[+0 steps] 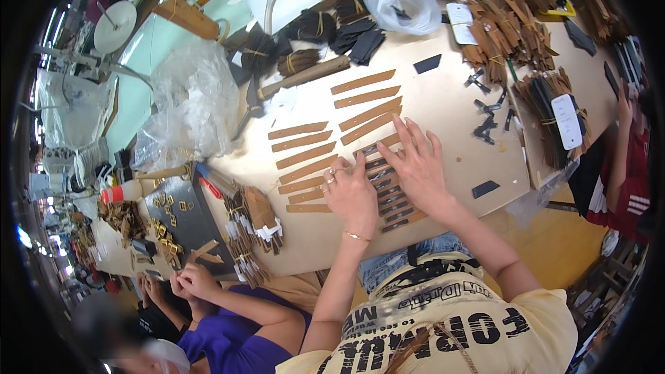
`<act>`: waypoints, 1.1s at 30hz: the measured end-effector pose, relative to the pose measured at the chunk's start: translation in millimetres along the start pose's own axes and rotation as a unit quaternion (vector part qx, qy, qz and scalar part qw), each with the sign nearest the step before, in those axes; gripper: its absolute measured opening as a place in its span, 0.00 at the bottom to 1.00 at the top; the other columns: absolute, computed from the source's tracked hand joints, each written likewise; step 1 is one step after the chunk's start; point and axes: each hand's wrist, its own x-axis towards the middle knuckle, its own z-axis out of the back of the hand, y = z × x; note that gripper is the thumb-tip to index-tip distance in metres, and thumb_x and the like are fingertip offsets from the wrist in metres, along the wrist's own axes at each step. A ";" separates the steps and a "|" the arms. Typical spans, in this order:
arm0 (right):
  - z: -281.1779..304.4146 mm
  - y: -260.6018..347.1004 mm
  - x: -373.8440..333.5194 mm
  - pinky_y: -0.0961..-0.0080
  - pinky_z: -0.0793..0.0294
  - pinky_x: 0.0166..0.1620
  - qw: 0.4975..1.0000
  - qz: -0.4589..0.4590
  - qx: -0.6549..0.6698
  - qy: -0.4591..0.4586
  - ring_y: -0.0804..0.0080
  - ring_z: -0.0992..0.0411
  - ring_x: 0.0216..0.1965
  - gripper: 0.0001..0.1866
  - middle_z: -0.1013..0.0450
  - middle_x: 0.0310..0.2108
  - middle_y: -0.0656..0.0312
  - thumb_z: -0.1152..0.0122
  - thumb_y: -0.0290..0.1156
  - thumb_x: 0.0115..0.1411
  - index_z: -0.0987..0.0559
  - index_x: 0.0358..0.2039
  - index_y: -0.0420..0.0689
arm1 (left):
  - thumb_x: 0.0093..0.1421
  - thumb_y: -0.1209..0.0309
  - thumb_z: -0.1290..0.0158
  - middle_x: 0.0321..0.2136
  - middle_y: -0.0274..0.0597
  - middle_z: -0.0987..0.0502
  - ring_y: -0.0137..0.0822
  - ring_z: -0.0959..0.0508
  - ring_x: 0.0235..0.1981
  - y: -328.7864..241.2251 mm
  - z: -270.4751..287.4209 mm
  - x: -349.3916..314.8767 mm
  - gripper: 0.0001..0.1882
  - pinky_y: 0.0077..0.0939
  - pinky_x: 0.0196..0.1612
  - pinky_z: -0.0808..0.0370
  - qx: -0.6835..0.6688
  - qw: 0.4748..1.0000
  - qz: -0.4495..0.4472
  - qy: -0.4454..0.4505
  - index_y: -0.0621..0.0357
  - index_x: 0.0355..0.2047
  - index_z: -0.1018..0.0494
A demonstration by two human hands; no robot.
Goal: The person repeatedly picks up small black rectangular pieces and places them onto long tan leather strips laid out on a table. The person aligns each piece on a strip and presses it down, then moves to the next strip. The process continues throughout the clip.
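My left hand (351, 194), fingers partly curled, rests over a column of brown leather-like strips, its fingertips at the end of a dark piece on one of them. What those fingers pinch, if anything, is hidden. My right hand (424, 174) lies beside it with fingers stretched out and apart, touching the upper strips of the same column. Dark strips (392, 202) lie across the brown ones below my hands. More brown strips (305, 164) are laid out in a column to the left, and several brown strips (365, 97) fan out beyond my hands.
Small black clips (487, 125) and a dark piece (485, 189) lie to the right. Rubber-banded bundles (551, 121) stand at the right edge. At the back are a clear plastic bag (187, 104) and a white bag (402, 8). A co-worker's hands (194, 282) work at the lower left.
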 end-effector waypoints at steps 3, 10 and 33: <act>6.5 -6.2 -3.4 0.51 0.46 0.64 1.000 -0.022 -0.014 -0.006 0.56 0.44 0.67 0.22 0.44 0.68 0.52 0.43 0.25 0.56 0.21 0.53 0.51 | 0.54 0.74 0.44 0.39 0.41 0.27 0.43 0.27 0.43 0.8 0.1 1.0 0.17 0.39 0.44 0.29 -0.009 1.000 -0.002 -0.001 0.44 0.44 0.18; 40.3 -72.2 -44.5 0.59 0.39 0.56 0.967 -0.176 0.133 -0.129 0.61 0.30 0.51 0.14 0.25 0.44 0.58 0.39 0.28 0.56 0.21 0.44 0.46 | 0.57 0.78 0.48 0.40 0.48 0.28 0.48 0.27 0.43 5.0 2.6 12.3 0.15 0.40 0.47 0.29 -0.113 0.994 -0.007 -0.002 0.57 0.45 0.21; 103.3 -96.1 -83.5 0.81 0.25 0.45 0.588 -0.286 0.748 -0.113 0.76 0.23 0.38 0.27 0.20 0.36 0.58 0.34 0.19 0.55 0.30 0.56 0.39 | 0.68 0.68 0.47 0.47 0.45 0.22 0.27 0.22 0.41 -64.8 50.6 -31.3 0.21 0.21 0.47 0.25 -0.661 0.680 0.086 0.305 0.67 0.57 0.30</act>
